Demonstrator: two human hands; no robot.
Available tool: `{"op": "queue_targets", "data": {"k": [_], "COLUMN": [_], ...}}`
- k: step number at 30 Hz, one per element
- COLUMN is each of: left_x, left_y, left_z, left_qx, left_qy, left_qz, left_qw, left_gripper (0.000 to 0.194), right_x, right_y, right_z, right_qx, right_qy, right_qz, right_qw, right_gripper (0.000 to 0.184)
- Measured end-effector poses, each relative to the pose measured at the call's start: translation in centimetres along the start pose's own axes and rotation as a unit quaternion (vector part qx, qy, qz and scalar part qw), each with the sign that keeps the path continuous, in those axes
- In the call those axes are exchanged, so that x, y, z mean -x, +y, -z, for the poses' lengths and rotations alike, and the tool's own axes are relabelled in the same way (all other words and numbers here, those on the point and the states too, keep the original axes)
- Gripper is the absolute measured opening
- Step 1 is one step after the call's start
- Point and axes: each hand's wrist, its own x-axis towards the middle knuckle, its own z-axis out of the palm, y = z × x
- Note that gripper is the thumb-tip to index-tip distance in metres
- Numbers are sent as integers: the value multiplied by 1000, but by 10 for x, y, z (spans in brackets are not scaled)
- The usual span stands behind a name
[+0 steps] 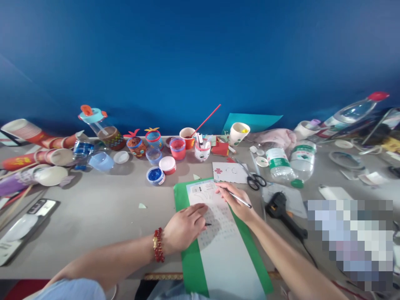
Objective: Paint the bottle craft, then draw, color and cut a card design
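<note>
My right hand (236, 200) grips a slim pen (241, 200) whose front end points at the top of a white sheet (228, 262) with handwriting and a curved drawing. Under that sheet lies a larger green sheet (195, 268), reaching over the table's front edge. My left hand (184, 227), with red beads at the wrist, lies on the paper with its fingers curled. A thin black thing (208, 225) sticks out from beneath these fingers; its other end is hidden. Just above the paper is a white card (229, 172) with a red knot pattern and two drawn circles.
Black scissors (256, 181) and a black glue gun (279, 208) with a cord lie right of the paper. Paint pots (155, 176) and decorated cups (202, 152) stand behind. Cut plastic bottles (278, 163) are at right, paper cups (56, 157) at left. A blue wall (200, 62) closes the back.
</note>
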Motion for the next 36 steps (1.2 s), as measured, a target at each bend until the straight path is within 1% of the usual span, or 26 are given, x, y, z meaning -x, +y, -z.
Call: {"op": "queue_targets", "data": {"k": [4, 10, 15, 19, 25, 29, 31, 33, 36], "left_x": [0, 1, 0, 0, 1, 0, 0, 0, 1], "left_y": [1, 2, 1, 0, -1, 0, 0, 0, -1], "left_z": [0, -2, -2, -3, -2, 2, 4, 4, 1], "left_qx": [-3, -9, -11, -9, 5, 11, 19, 22, 6], "left_qy": [1, 1, 5, 10, -5, -4, -3, -4, -7], "left_qz": [2, 3, -2, -5, 6, 3, 3, 6, 5], "left_qw": [1000, 1000, 1000, 1000, 1000, 1000, 1000, 1000, 1000], "left_gripper": [14, 13, 14, 15, 18, 16, 16, 17, 19], "right_x": [1, -2, -4, -6, -7, -7, -8, -7, -3], "right_y": [0, 0, -1, -2, -1, -1, -3, -6, -13], "right_z": [-1, -4, -5, -7, -10, -9, -9, -9, -13], "right_qx": [-31, -84, -49, -33, -25, -7, -14, -39, -101], "right_qy": [-14, 10, 1, 6, 5, 11, 15, 20, 34], "right_qz": [-13, -34, -20, -17, -2, 5, 8, 3, -31], "right_qw": [999, 996, 999, 999, 1000, 1000, 1000, 999, 994], "right_gripper": [27, 32, 29, 30, 34, 30, 28, 25, 16]}}
